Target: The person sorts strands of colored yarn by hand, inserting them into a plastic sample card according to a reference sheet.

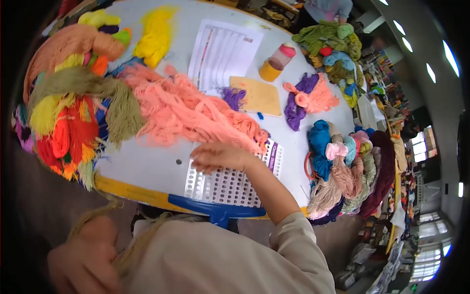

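Left hand on olive yarn lower left, right hand over punched card, center of frame
My left hand (88, 259) is blurred, fingers curled on the olive yarn (139, 241), which runs up to the yellow table edge (129, 193); exact grip can't be told. My right hand (215, 158) is loosely bent, nothing seen in it, above the punched card (227, 185), just below the coral yarn (196, 112). Blue bracket (218, 208) at the table edge, lower middle. Olive hank (120, 110) and red yarn (78, 125) at left, printed sheet (223, 54) upper middle, pink-capped bottle (278, 62) right of it, mixed hanks (342, 166) at right
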Tool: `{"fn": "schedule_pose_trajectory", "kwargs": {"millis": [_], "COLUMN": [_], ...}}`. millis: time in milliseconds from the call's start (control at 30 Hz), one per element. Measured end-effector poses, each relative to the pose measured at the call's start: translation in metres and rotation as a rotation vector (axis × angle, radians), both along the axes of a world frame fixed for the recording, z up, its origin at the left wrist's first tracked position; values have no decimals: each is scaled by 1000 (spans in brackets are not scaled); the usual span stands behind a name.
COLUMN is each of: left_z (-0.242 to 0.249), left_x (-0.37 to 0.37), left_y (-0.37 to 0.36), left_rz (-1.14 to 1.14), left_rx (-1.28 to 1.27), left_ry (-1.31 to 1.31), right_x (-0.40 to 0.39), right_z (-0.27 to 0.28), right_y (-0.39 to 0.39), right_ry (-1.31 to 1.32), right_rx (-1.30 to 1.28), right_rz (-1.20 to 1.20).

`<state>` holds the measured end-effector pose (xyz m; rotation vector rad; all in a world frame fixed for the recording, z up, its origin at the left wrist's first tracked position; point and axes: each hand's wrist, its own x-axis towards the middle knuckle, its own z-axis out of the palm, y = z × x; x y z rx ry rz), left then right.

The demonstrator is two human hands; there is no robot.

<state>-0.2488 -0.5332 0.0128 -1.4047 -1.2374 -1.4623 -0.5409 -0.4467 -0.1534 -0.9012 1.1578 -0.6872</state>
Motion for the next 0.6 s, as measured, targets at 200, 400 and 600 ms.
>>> {"fn": "schedule_pose_trajectory", "kwargs": {"millis": [200, 400, 600], "left_z": [-53, -125, -68], "left_x": [24, 60, -50], "left_y": [13, -6, -1], "left_rz": [499, 616, 789], "left_rx": [952, 1330, 384], "left_ry": [-1296, -1604, -1332], "right_x": [-27, 8, 73], "right_z": [-11, 20, 65], "right_y": [-27, 3, 7], "right_ry": [-289, 42, -82], "right_rx": [-242, -370, -479], "right_rz": [-661, -620, -714]}}
